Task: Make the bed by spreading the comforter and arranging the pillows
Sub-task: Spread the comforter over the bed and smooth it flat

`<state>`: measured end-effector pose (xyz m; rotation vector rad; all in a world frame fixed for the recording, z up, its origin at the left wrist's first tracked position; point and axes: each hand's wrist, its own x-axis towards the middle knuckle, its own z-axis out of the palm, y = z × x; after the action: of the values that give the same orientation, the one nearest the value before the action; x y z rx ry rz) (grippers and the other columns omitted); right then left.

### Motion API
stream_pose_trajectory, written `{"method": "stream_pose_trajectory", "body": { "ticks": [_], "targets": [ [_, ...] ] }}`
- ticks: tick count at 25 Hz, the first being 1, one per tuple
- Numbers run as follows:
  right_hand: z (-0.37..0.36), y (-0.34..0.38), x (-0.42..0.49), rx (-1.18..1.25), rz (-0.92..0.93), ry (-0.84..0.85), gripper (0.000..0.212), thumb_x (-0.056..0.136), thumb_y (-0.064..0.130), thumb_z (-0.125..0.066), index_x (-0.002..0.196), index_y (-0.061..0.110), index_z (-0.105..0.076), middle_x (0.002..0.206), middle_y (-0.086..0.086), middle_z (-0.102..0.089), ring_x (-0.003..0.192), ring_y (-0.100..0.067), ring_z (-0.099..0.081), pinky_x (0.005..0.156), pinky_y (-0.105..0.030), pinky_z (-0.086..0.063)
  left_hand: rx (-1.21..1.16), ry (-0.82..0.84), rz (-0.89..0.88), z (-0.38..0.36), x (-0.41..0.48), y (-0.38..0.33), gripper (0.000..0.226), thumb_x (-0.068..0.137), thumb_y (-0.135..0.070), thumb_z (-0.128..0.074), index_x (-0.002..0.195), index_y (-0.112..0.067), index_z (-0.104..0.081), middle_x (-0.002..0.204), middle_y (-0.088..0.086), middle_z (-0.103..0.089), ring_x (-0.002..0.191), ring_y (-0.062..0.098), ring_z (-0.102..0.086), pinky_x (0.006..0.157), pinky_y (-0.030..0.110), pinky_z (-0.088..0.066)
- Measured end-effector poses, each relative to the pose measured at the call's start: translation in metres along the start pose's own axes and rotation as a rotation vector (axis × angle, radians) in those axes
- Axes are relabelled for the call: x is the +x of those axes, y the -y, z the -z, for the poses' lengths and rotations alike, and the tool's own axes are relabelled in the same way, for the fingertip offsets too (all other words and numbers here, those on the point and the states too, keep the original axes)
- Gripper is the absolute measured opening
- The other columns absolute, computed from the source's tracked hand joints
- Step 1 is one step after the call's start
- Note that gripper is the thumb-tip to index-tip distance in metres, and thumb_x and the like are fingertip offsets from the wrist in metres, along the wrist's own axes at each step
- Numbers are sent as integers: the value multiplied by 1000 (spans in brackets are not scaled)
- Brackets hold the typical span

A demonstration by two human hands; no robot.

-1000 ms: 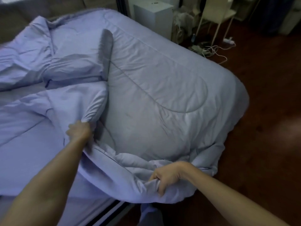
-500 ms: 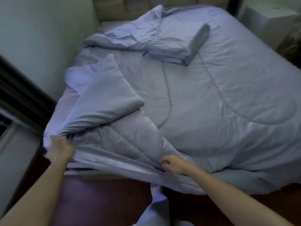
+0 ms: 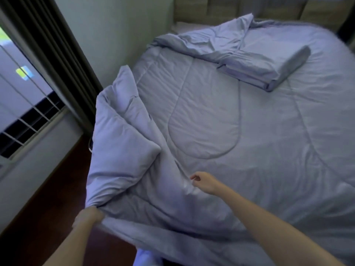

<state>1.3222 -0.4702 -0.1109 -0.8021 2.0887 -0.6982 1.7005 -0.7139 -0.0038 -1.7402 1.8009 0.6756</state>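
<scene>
comforter (image 3: 240,131): pale lavender-blue, curved quilted stitch lines | pillow (image 3: 269,66): matching lavender | floor (image 3: 48,198): dark reddish-brown wood | curtain (image 3: 48,45): dark olive-brown | wall (image 3: 115,35): pale green-grey | headboard (image 3: 249,8): beige

The right grip (image 3: 203,182) has let go of the comforter (image 3: 249,141). Half a second ago it pinched the near edge; now its fingers hang loosely curled just over the fabric and hold nothing. The left grip (image 3: 88,217), which a second ago held its corner in the middle of the bed (image 3: 184,27), is now at the near left corner. The sheet that lay bare then is covered. The flap (image 3: 124,143) that lay folded flat on top now stands puffed up along the left side. The view has swung left, bringing a window (image 3: 23,96) and a curtain (image 3: 57,54) into sight.
</scene>
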Motion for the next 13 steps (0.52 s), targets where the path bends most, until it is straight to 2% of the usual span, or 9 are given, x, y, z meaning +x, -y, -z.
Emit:
{"method": "stream_pose_trajectory", "body": {
  "ticks": [2,4,5,8,11,13],
  "targets": [
    [-2,3,23,-59,1,-30,23,86,33,-64,103,25,-77,96,6,-76,96,-19,-70,87,-38,-53,69,153,-150,0,29,-14,66,90,-33,-57,144,3,-50,150,27,-49,134,38,-51,111,41,-40],
    [-3,3,53,-75,-12,-80,18,89,28,-63,97,19,-77,97,-4,-76,97,-25,-70,86,-39,-51,72,201,-331,11,84,-32,71,94,-37,-56,150,3,-42,156,24,-43,141,34,-45,118,38,-32],
    [-7,7,69,-43,-54,-131,17,89,27,-65,98,18,-77,98,-6,-77,98,-26,-70,85,-39,-50,23,173,-397,28,106,-48,73,95,-38,-58,152,3,-38,158,26,-39,144,36,-41,121,42,-28],
    [-15,36,106,91,-152,-270,26,89,28,-66,111,20,-76,108,-7,-77,102,-28,-70,89,-39,-51,-233,-66,-566,96,115,-113,75,95,-28,-64,156,1,-32,161,26,-33,149,42,-32,123,50,-23],
    [-32,73,147,117,-192,-353,55,85,29,-71,139,18,-66,137,-10,-67,121,-30,-64,105,-41,-48,-448,-163,-594,136,139,-164,86,96,-31,-64,161,-2,-16,165,28,-21,152,45,-21,125,50,-17],
    [-46,90,172,84,-203,-409,58,88,33,-71,143,17,-61,138,-14,-62,120,-34,-62,106,-44,-48,-439,-158,-593,142,165,-171,94,95,-38,-62,161,-1,-7,166,29,-14,155,43,-14,126,47,-12]
  ]
}}
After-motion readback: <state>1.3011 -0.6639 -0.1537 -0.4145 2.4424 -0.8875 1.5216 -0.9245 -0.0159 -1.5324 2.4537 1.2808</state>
